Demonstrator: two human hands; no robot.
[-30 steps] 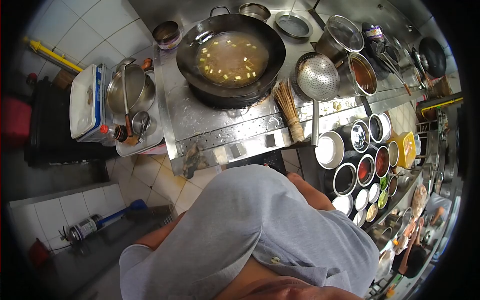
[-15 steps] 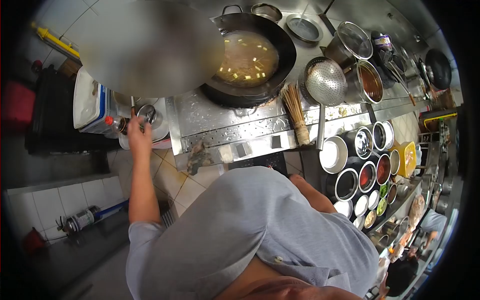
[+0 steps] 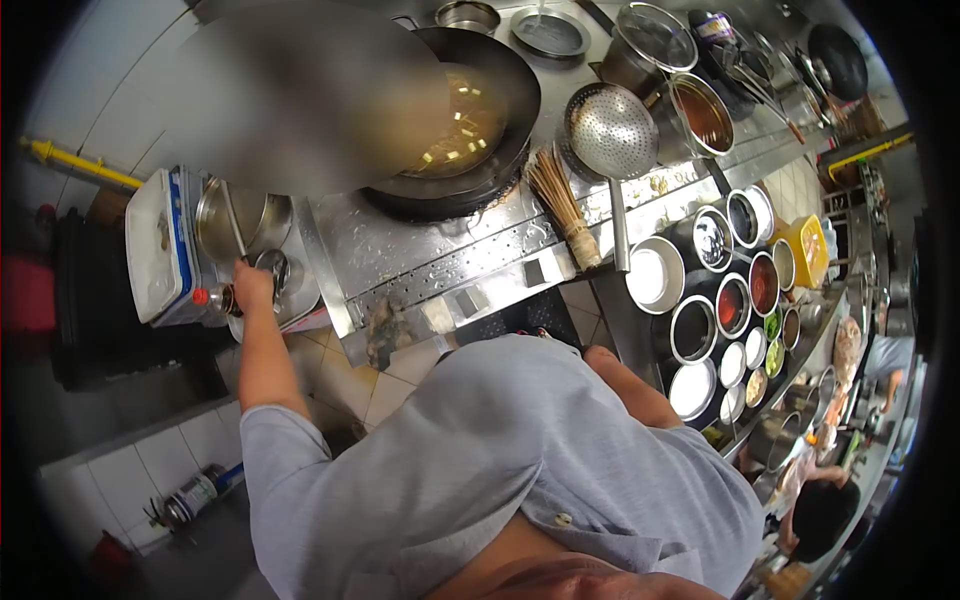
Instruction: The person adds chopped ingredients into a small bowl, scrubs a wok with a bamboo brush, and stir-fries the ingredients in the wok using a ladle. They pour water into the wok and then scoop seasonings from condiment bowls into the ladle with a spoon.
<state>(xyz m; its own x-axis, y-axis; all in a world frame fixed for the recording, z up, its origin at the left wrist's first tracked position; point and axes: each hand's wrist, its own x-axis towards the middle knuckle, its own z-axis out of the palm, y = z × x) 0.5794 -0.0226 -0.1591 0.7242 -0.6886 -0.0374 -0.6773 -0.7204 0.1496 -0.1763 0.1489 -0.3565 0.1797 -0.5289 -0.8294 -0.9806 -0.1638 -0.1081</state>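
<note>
My left hand (image 3: 254, 286) is closed around the near end of a long metal handle (image 3: 235, 222). That handle reaches across a steel pot (image 3: 203, 228); blur hides part of the scene above, and I cannot make out the tool's head. Close beside my fingers are a small round metal bowl or ladle head (image 3: 273, 265) and a bottle with a red cap (image 3: 202, 296). Of my right arm only the forearm (image 3: 635, 385) shows; the hand is hidden beyond my shirt. Liquid with pale yellow pieces fills a big black wok (image 3: 520, 90), partly covered by the blur.
A bamboo brush (image 3: 565, 215) and a perforated strainer (image 3: 612, 135) lie on the steel stove top (image 3: 400, 255). Several seasoning pots, one of them white inside (image 3: 655, 275), stand at the right. A white plastic tub (image 3: 155, 250) is at the left. A co-worker's arm (image 3: 830, 475) shows far right.
The view has shifted, so the wok and strainer sit further left and higher. My left hand has moved slightly left, and more of the long handle and the steel pot now shows.
</note>
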